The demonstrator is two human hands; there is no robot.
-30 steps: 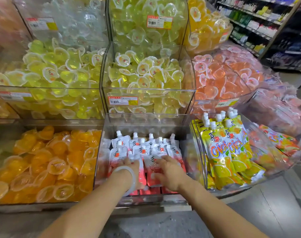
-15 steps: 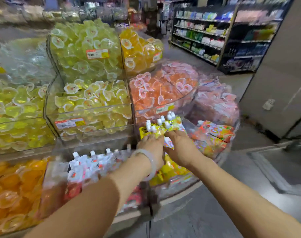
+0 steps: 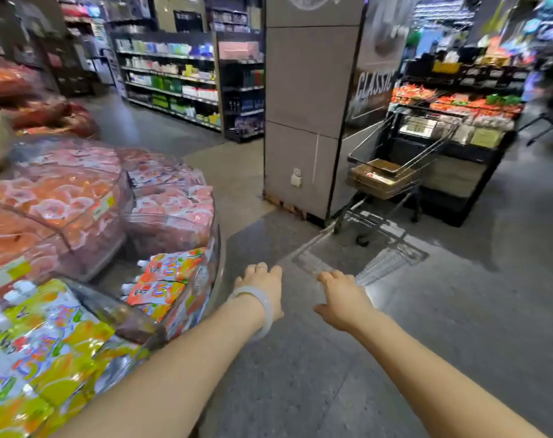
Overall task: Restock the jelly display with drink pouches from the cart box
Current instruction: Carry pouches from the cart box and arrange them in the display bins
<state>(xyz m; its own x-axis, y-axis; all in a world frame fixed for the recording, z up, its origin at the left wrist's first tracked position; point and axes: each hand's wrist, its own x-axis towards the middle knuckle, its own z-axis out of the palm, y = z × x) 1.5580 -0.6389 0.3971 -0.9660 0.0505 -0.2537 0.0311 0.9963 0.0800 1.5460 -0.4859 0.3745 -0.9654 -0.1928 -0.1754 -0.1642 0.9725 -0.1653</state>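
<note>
Both hands have left the pouch bins they were tidying half a second ago, and the view has swung off the display toward the aisle. Drink pouches [image 3: 35, 349] fill the clear bins of the jelly display [image 3: 79, 197] at lower left; the cardboard box [image 3: 379, 178] sits in a wire shopping cart [image 3: 401, 162] at centre right, beside a grey pillar [image 3: 309, 105] and well apart from the person. The left hand [image 3: 262, 282], wearing a pale bangle [image 3: 262, 308] and a ring, and the right hand [image 3: 341, 298] hang over bare floor with fingers loosely relaxed, holding nothing. Judging by this, the step in hand is the return trip for stock; the next move calls for crossing to the cart and lifting more pouches from the box.
</note>
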